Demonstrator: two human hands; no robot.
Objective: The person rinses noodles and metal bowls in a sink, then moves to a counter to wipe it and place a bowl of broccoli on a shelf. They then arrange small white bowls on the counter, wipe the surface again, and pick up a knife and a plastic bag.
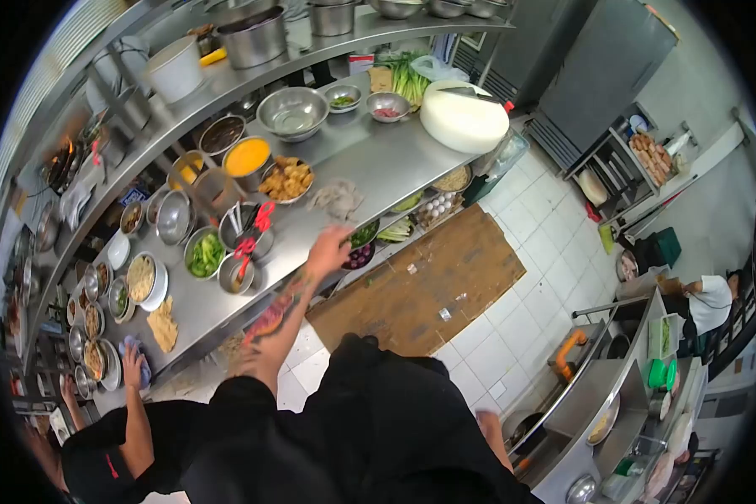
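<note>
My left hand (329, 250) reaches over the front edge of the steel counter (286, 248), its fingers loosely bent and apart, with nothing visible in them. Just beyond it lies a crumpled grey cloth (336, 199). Left of the hand, red-handled scissors (263, 217) rest in a metal container, with a second red-handled pair (244, 248) nearer the edge. A bowl of fried pieces (286, 180) and a pot of yellow liquid (248, 156) sit behind the cloth. My right hand (490, 430) is low at my right side, partly behind my dark clothing; its fingers cannot be made out.
A co-worker in a dark cap (99, 467) stands at the left, one hand (132, 366) at the counter by a blue cloth. A large white tub (464, 116) stands at the counter's far end. Brown cardboard (428, 281) covers the floor. Another person (711, 304) is at the far right.
</note>
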